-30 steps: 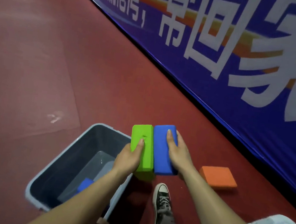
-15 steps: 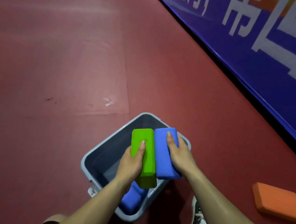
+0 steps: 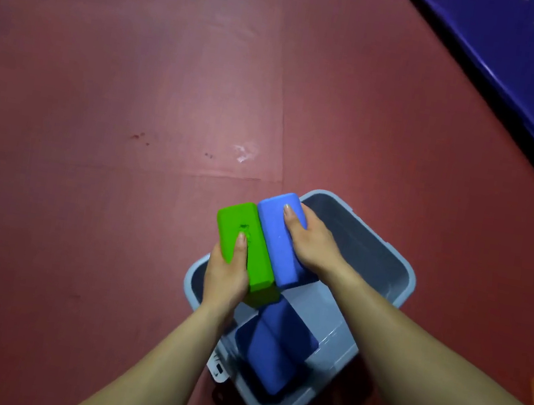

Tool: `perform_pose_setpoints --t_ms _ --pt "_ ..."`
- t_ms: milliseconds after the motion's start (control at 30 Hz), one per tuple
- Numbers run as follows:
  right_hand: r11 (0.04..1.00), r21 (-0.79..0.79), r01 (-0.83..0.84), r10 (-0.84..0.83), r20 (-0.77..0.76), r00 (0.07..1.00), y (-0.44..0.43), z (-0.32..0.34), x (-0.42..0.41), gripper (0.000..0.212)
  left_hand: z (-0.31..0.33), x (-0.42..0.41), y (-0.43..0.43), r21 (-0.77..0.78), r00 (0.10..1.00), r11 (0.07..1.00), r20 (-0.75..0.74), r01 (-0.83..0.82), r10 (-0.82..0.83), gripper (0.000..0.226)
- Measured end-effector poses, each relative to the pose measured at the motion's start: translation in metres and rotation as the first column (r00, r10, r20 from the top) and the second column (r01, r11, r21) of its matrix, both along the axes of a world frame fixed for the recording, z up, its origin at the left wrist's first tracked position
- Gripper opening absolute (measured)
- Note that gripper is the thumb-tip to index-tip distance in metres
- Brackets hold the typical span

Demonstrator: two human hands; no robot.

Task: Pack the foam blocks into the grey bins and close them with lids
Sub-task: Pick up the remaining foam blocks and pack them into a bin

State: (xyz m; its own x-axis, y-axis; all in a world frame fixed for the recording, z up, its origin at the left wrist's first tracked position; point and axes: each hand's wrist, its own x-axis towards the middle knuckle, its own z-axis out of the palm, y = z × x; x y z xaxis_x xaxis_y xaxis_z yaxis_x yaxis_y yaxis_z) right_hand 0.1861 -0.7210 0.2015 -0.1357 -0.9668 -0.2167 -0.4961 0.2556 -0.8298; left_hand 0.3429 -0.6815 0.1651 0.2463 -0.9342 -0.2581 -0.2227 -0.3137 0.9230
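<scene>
The left grip [image 3: 226, 274] curls round the green block [image 3: 237, 217], the right grip [image 3: 313, 244] round the blue block [image 3: 271, 234] touching it at 3 o'clock. Both blocks hang over the grey bin [image 3: 410, 282].

The green foam block [image 3: 259, 267] in the left hand [image 3: 227, 276] is matt, with a small rough dent in its top face by the thumb. The blue foam block [image 3: 271, 248] in the right hand [image 3: 311, 243] looks equally matt, with soft edges. Under both hands, the grey bin [image 3: 365, 251] is smooth plastic with a dull sheen. Beyond the hands, the red floor [image 3: 138, 79] is matt and scuffed.
</scene>
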Motion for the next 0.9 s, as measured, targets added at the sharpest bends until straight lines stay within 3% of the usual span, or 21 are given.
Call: perform_pose_setpoints --t_ms 167,267,433,533,667,800,900 --pt "0.995 0.061 -0.079 0.074 0.083 0.994 -0.014 -0.037 0.010 0.053 -0.018 0.008 -0.002 0.030 0.996 0.997 0.062 -0.073 0.071 0.038" --pt "0.991 0.090 -0.101 0.090 0.117 0.989 -0.019 -0.056 0.013 0.057 -0.026 0.009 -0.003 0.027 0.991 0.992 0.062 -0.122 0.120 0.033" --pt "0.971 0.152 -0.187 0.172 0.105 0.980 -0.025 -0.081 0.012 0.049 -0.061 0.005 0.006 0.041 0.986 0.989 0.095 -0.139 0.135 0.057" --pt "0.955 0.183 -0.233 0.224 0.070 0.972 -0.032 -0.095 0.015 0.060 -0.076 0.007 0.006 0.061 0.983 0.984 0.086 -0.165 0.160 0.071" --pt "0.925 0.254 -0.283 0.288 0.017 0.957 -0.051 -0.112 0.020 0.058 -0.097 0.012 -0.002 0.150 0.984 0.974 0.077 -0.170 0.160 0.076" --pt "0.868 0.354 -0.348 0.379 -0.019 0.925 -0.041 -0.152 0.035 0.062 -0.123 0.016 0.011 0.271 0.959 0.940 0.247 -0.208 0.141 0.061" --pt "0.872 0.364 -0.326 0.369 -0.052 0.928 -0.041 -0.176 0.045 0.065 -0.139 0.016 0.007 0.290 0.940 0.919 0.288 -0.266 0.181 0.065"
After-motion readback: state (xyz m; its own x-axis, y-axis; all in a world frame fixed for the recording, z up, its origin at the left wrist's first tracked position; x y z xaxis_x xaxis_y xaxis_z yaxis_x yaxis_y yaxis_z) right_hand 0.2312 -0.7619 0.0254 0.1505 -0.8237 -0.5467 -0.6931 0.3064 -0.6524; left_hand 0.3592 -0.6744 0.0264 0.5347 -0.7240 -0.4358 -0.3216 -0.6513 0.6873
